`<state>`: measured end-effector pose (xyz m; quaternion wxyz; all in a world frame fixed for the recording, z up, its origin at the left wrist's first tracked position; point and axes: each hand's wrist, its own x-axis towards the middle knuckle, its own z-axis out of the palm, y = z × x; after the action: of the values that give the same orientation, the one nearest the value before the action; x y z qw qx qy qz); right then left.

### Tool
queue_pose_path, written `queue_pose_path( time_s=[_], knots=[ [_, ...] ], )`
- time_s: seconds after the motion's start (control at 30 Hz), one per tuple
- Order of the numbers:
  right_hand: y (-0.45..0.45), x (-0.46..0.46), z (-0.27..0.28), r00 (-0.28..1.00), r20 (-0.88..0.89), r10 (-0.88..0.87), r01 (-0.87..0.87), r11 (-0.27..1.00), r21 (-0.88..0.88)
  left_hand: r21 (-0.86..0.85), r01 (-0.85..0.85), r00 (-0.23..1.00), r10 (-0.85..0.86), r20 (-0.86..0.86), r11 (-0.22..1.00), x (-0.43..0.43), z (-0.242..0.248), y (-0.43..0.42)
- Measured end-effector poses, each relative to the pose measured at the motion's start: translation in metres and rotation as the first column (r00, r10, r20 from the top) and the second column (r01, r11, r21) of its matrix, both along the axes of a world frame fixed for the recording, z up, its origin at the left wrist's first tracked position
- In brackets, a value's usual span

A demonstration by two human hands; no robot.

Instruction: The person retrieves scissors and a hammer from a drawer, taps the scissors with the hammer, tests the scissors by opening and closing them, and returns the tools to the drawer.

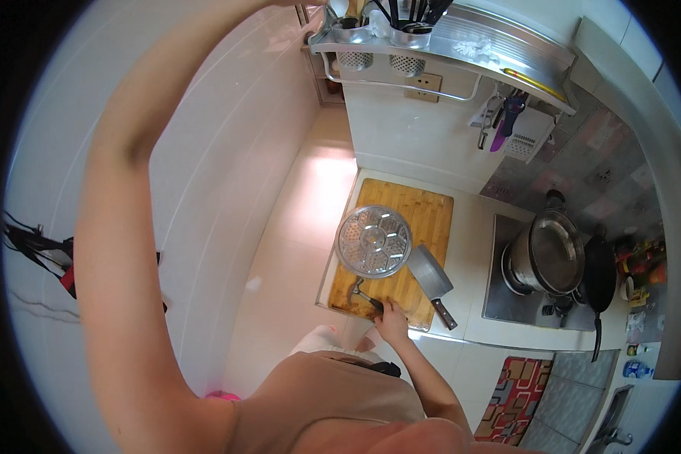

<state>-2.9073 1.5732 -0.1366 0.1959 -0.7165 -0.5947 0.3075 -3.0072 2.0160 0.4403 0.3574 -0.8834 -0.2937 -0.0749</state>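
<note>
My left arm (113, 215) is raised along the left wall towards the top shelf. Only a sliver of my left hand (298, 1) shows at the top edge, and its fingers are hidden. My right hand (392, 323) is low over the near edge of a wooden cutting board (425, 207). Its fingers meet the black handle end of what looks like a peeler (363, 293); whether they grip it cannot be told. Beyond the peeler lies a round, shiny steamer tray (373, 241) with perforated cells. A cleaver (430, 273) rests across the board's right edge, handle towards me.
On the right, a large steel pot (553, 255) and a black frying pan (597, 272) stand by the gas stove (499, 303). A metal shelf (476, 48) above carries perforated utensil cups (410, 54). Knives and a grater (525, 136) hang below it. A patterned mat (513, 397) covers the floor.
</note>
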Motion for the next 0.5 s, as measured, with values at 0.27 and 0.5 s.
queue_pose_path(
  time_s=[0.27, 0.5],
  knots=[
    [0.0, -0.017, -0.022, 0.973, 0.229, 0.039, -0.006, 0.99, -0.141, 0.023, 0.004, 0.991, -0.001, -0.133, 1.0, -0.007, 0.049, -0.01],
    [0.015, -0.031, -0.006, 0.9, 0.435, -0.004, 0.104, 0.973, -0.206, 0.067, 0.211, 0.977, -0.209, -0.031, 0.975, -0.021, -0.002, 0.014]
  ],
)
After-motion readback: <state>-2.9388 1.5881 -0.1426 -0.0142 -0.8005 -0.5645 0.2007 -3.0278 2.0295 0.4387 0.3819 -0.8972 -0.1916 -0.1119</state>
